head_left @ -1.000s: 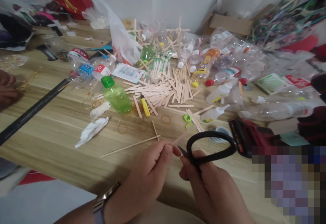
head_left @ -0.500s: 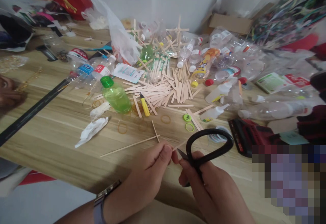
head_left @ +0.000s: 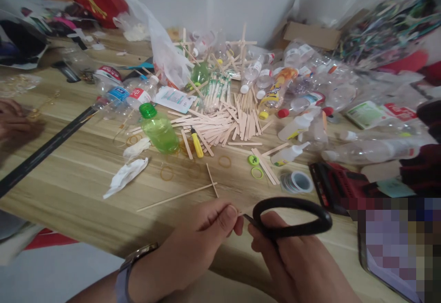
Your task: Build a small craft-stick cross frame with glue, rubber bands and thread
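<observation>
Left hand (head_left: 210,232): thumb and forefinger pinched on what looks like a thin pale wooden stick (head_left: 240,212). Only a tiny tip shows past the fingertips; rest is hidden. Right hand (head_left: 299,257): fingers wrapped around black-handled metal scissors (head_left: 292,229), blade pointing at the left fingertips and just beside them. Can't tell if blade touches the stick, or whether the blades are apart.

Both hands are close together, near edge of the light wood-grain table (head_left: 86,220).

Status: stick and scissors are both in hand; can't confirm a finished cut, no offcut I can pick out. Just beyond the left hand, a long thin wooden rod (head_left: 177,196) and a shorter thin wooden strip (head_left: 211,176) meet on the tabletop; can't tell if they're joined. At the back, a cross made of flat wooden sticks (head_left: 243,43) stands upright, so that one looks put together. Lots unused, by the look of it: big loose pile of flat pale wooden sticks (head_left: 217,126) mid-table, yellow-handled screwdriver (head_left: 197,145) lying at its near edge, untouched.
</observation>
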`<action>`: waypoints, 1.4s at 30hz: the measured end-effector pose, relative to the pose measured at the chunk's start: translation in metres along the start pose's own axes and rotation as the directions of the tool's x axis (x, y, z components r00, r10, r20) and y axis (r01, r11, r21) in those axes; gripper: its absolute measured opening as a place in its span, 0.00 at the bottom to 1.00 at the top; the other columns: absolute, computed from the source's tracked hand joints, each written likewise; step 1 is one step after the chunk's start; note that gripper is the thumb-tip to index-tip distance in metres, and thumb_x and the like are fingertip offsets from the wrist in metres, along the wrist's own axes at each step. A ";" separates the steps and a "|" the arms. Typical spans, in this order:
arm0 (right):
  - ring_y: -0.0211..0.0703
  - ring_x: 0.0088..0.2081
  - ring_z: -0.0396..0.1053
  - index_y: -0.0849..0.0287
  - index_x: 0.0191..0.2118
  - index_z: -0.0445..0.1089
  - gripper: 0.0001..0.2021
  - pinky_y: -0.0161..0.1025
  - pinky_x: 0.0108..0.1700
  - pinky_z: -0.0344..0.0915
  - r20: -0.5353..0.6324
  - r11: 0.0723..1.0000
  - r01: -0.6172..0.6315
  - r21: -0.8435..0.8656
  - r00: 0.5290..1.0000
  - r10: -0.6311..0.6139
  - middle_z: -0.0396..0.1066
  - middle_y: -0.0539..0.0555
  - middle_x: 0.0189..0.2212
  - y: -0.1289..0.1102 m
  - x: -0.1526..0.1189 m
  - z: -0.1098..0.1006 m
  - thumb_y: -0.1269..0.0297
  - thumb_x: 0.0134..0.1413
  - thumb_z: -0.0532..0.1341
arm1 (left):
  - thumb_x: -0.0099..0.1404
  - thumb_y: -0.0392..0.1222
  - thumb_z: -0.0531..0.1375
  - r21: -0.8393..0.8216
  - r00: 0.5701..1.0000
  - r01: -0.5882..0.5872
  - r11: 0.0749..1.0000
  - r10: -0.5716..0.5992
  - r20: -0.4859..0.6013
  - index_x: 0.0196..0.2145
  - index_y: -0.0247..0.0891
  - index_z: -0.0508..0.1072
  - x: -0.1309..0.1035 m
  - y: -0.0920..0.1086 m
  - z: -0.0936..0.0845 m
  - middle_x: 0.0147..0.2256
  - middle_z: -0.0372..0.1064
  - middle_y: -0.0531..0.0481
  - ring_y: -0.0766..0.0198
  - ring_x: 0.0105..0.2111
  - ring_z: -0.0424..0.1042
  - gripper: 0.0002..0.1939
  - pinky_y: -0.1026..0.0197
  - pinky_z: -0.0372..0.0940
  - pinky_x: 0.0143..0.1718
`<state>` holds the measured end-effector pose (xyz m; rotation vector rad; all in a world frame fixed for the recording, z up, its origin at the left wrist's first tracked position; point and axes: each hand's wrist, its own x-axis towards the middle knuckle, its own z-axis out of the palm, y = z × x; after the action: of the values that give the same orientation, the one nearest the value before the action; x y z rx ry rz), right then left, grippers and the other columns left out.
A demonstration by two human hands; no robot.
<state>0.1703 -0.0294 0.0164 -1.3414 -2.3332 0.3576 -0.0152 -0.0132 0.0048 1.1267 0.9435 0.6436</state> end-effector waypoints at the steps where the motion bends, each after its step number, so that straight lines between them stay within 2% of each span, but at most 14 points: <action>1: 0.41 0.22 0.73 0.56 0.35 0.67 0.11 0.34 0.24 0.65 -0.004 0.998 0.030 -0.049 1.000 -0.030 0.75 0.50 0.23 0.001 -0.001 0.002 0.69 0.65 0.49 | 0.72 0.58 0.47 0.005 1.000 0.013 1.000 -0.013 -0.012 0.27 0.39 0.62 -0.001 0.000 0.000 0.24 0.52 0.57 0.66 0.27 0.52 0.23 0.62 0.49 0.29; 6: 0.40 0.21 0.70 0.56 0.33 0.66 0.15 0.34 0.24 0.63 0.062 0.983 0.091 -0.159 0.995 -0.082 0.72 0.50 0.22 0.007 -0.008 0.012 0.81 0.54 0.47 | 0.70 0.58 0.49 -0.056 0.995 0.073 0.996 -0.077 -0.070 0.29 0.39 0.66 -0.003 -0.007 0.004 0.25 0.52 0.57 0.66 0.27 0.51 0.21 0.62 0.50 0.29; 9: 0.40 0.23 0.71 0.56 0.36 0.66 0.15 0.34 0.24 0.64 0.069 0.975 0.122 -0.187 0.991 -0.111 0.72 0.49 0.23 0.010 -0.008 0.010 0.82 0.51 0.49 | 0.70 0.58 0.50 -0.128 0.990 0.101 0.987 -0.112 -0.085 0.30 0.39 0.66 -0.003 -0.011 0.007 0.26 0.53 0.57 0.66 0.28 0.51 0.21 0.63 0.51 0.30; 13: 0.42 0.22 0.71 0.59 0.37 0.65 0.15 0.35 0.22 0.64 -0.009 0.909 0.237 -0.343 0.967 -0.255 0.74 0.52 0.24 0.011 0.000 0.003 0.82 0.51 0.47 | 0.68 0.58 0.53 -0.282 0.982 0.141 0.949 -0.169 -0.079 0.29 0.39 0.63 -0.002 -0.010 0.014 0.27 0.53 0.57 0.67 0.28 0.52 0.20 0.64 0.53 0.31; 16: 0.44 0.23 0.72 0.62 0.39 0.67 0.16 0.37 0.22 0.65 -0.063 0.860 0.273 -0.432 0.942 -0.330 0.75 0.56 0.24 0.012 0.006 0.001 0.81 0.55 0.45 | 0.67 0.58 0.56 -0.389 0.985 0.142 0.910 -0.170 -0.040 0.30 0.39 0.63 -0.001 -0.009 0.018 0.28 0.54 0.56 0.67 0.28 0.52 0.19 0.64 0.54 0.32; 18: 0.42 0.21 0.72 0.61 0.37 0.67 0.14 0.36 0.22 0.65 -0.064 0.913 0.262 -0.313 0.953 -0.296 0.74 0.53 0.23 0.012 0.008 0.001 0.79 0.59 0.45 | 0.67 0.59 0.54 -0.356 0.988 0.123 0.926 -0.147 -0.039 0.29 0.39 0.63 -0.002 -0.009 0.019 0.27 0.53 0.57 0.67 0.28 0.52 0.20 0.63 0.53 0.32; 21: 0.38 0.19 0.70 0.56 0.31 0.65 0.12 0.32 0.22 0.64 -0.071 0.990 0.140 -0.035 0.987 -0.142 0.71 0.48 0.20 0.010 0.009 -0.002 0.73 0.62 0.49 | 0.69 0.60 0.50 -0.168 0.997 0.044 0.985 -0.054 -0.053 0.28 0.39 0.64 -0.004 -0.008 0.017 0.26 0.52 0.57 0.66 0.27 0.52 0.22 0.62 0.51 0.31; 23: 0.36 0.21 0.70 0.54 0.28 0.63 0.12 0.30 0.23 0.64 -0.023 0.994 0.040 0.098 0.999 -0.038 0.70 0.47 0.20 0.007 0.009 -0.005 0.72 0.62 0.51 | 0.71 0.59 0.48 -0.045 0.999 -0.005 0.999 0.003 -0.037 0.29 0.39 0.64 -0.005 -0.006 0.014 0.26 0.54 0.56 0.66 0.28 0.53 0.22 0.62 0.51 0.31; 25: 0.36 0.22 0.71 0.54 0.27 0.63 0.12 0.30 0.24 0.64 0.040 0.983 -0.021 0.184 0.999 0.014 0.70 0.46 0.21 0.005 0.007 -0.009 0.73 0.60 0.51 | 0.72 0.58 0.46 0.021 0.999 -0.033 0.999 0.033 -0.016 0.30 0.39 0.64 -0.007 -0.002 0.012 0.27 0.55 0.56 0.66 0.28 0.54 0.21 0.62 0.51 0.31; 27: 0.36 0.23 0.71 0.54 0.27 0.64 0.11 0.30 0.25 0.66 0.057 0.977 -0.042 0.208 0.998 0.031 0.71 0.47 0.22 0.006 0.004 -0.012 0.73 0.58 0.52 | 0.72 0.57 0.46 0.034 0.999 -0.050 0.998 0.049 0.012 0.30 0.39 0.64 -0.008 0.001 0.010 0.27 0.55 0.56 0.66 0.28 0.54 0.21 0.62 0.51 0.31; 30: 0.39 0.26 0.73 0.54 0.26 0.66 0.11 0.33 0.28 0.68 0.039 0.989 -0.025 0.149 0.999 0.019 0.73 0.50 0.24 0.009 -0.002 -0.014 0.70 0.58 0.53 | 0.72 0.57 0.46 -0.001 0.995 -0.066 0.998 0.066 0.071 0.30 0.39 0.64 -0.008 0.005 0.010 0.26 0.54 0.57 0.66 0.27 0.52 0.22 0.62 0.50 0.30; 36: 0.41 0.23 0.72 0.52 0.28 0.70 0.13 0.34 0.26 0.70 0.078 0.986 0.007 0.168 0.997 -0.020 0.73 0.50 0.22 0.010 -0.008 -0.015 0.66 0.60 0.52 | 0.71 0.57 0.49 -0.224 0.979 0.033 0.974 0.014 0.203 0.31 0.38 0.67 -0.010 0.000 0.009 0.25 0.54 0.56 0.68 0.25 0.50 0.22 0.63 0.46 0.27; 42: 0.41 0.22 0.71 0.52 0.27 0.72 0.15 0.34 0.24 0.69 0.090 0.991 -0.002 0.135 0.996 -0.011 0.74 0.50 0.21 0.012 -0.014 -0.017 0.63 0.62 0.52 | 0.69 0.60 0.52 -0.263 0.966 0.103 0.959 -0.033 0.258 0.30 0.37 0.67 -0.010 0.005 0.007 0.22 0.53 0.58 0.69 0.23 0.49 0.22 0.63 0.46 0.26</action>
<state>0.1938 -0.0350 0.0235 -1.2799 -2.3383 0.5750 -0.0138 -0.0233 0.0130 0.8982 0.6496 0.5410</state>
